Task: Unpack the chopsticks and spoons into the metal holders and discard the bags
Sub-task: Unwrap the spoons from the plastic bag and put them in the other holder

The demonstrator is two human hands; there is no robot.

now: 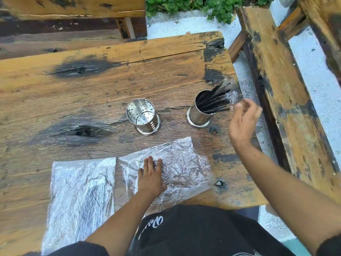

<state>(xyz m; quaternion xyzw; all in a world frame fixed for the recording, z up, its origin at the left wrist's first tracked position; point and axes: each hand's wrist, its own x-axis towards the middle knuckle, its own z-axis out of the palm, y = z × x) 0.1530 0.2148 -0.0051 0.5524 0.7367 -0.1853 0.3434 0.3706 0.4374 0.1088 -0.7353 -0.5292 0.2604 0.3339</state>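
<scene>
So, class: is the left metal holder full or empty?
Empty. Looking into the left metal holder, its perforated bottom shows bare, with nothing inside, while the right holder has dark chopsticks.

The left hand (151,177) lies flat, palm down, fingers stretched forward and slightly spread — forearm reaching up from the body. The right hand (241,120) is raised, wrist bent, fingers loosely curled and blurred — forearm angled in from the right.
</scene>
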